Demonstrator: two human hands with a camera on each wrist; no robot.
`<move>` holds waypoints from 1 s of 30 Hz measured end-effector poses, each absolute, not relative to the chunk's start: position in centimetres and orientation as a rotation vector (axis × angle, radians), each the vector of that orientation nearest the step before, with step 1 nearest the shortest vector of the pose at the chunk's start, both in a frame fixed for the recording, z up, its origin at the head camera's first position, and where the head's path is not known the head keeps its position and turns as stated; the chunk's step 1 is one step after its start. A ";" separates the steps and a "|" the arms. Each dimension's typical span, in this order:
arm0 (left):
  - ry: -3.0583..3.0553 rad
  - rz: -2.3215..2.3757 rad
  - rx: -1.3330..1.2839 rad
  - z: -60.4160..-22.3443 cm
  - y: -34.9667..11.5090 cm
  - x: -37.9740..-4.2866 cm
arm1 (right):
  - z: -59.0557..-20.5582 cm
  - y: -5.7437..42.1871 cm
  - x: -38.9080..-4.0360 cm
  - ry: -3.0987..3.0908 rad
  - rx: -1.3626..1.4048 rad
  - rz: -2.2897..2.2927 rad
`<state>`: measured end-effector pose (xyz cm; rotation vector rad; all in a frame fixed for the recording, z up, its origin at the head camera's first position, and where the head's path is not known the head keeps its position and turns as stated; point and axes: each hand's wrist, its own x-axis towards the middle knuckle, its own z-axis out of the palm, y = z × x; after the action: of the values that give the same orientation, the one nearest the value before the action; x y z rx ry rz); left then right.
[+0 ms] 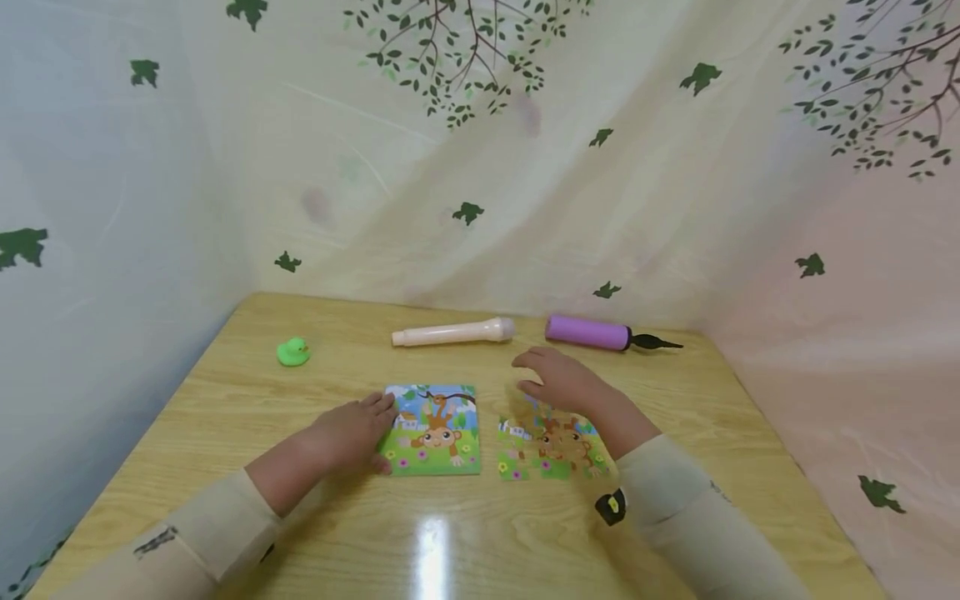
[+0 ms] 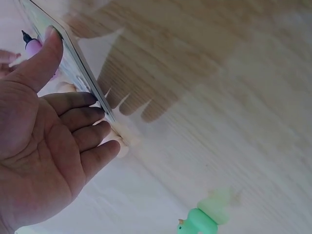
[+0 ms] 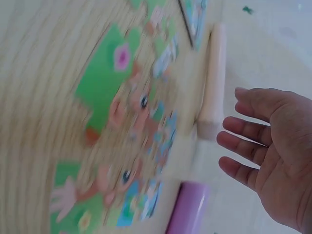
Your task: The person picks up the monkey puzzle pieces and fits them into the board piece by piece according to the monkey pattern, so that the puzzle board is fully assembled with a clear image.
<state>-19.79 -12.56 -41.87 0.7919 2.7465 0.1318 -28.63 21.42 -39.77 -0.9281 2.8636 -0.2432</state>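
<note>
A square picture board [image 1: 435, 442] of a monkey hanging from a branch lies flat at the middle of the table. Along its left edge rests my left hand [image 1: 348, 433], with the thumb near the lower corner and the fingertips at the upper side. In the left wrist view those fingers [image 2: 90, 141] are extended and touch the board's edge. To the right of the board lie loose jigsaw pieces [image 1: 555, 468] showing a similar monkey, with gaps between some of them. My right hand [image 1: 562, 383] hovers over their far side, fingers loosely bent and holding nothing.
Behind the board lies a pale pink stick [image 1: 450, 333] with a wider clear end. A purple hand pump [image 1: 588, 332] with a black nozzle is at the back right. A green toy duck [image 1: 293, 352] sits at the back left. Leaf-printed cloth [image 1: 375, 208] hangs around the table.
</note>
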 end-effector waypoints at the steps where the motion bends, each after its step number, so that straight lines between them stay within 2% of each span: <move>1: 2.742 0.130 0.788 -41.9 -12.5 -19.9 | -39.8 22.1 -28.7 2.865 -0.902 -0.234; 11: 2.716 0.101 0.775 -42.0 -12.5 -20.4 | -41.5 25.5 -28.5 2.824 -0.782 -0.147; 22: 2.695 0.118 0.744 -42.0 -12.5 -21.1 | -42.5 25.9 -29.4 2.849 -0.919 -0.108; 30: 2.681 0.135 0.742 -41.5 -12.5 -21.2 | -42.6 25.8 -29.5 2.848 -0.846 -0.167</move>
<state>-21.20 -12.49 -41.51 0.7418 2.6812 0.1351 -29.53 25.81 -42.64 -0.8458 2.8484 -0.1669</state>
